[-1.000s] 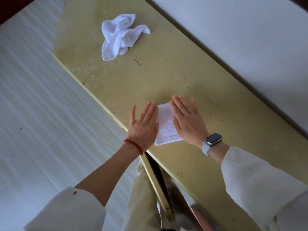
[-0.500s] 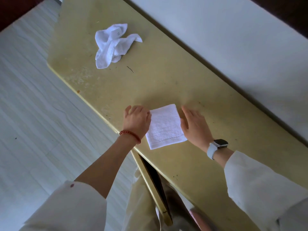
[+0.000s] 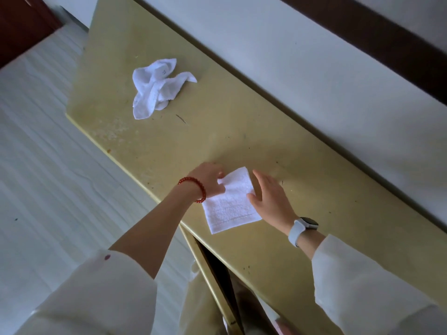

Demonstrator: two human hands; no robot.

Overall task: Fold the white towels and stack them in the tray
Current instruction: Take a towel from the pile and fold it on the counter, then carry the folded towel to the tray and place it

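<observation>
Terry-cloth towel (image 3: 232, 204), scuffed matt table (image 3: 242, 122)

Scuffed yellow table (image 3: 242, 131) along a pale wall (image 3: 314, 81), over whitish, perhaps wood-grain, floor (image 3: 48, 177).

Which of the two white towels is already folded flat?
The folded towel between the hands, at the table's near edge. It lies as a neat flat rectangle; the crumpled towel farther away is a loose, bunched heap.

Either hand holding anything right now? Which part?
Left hand pinches the folded towel at its far-left corner. Right hand lies open at the right edge, no grip.
</observation>
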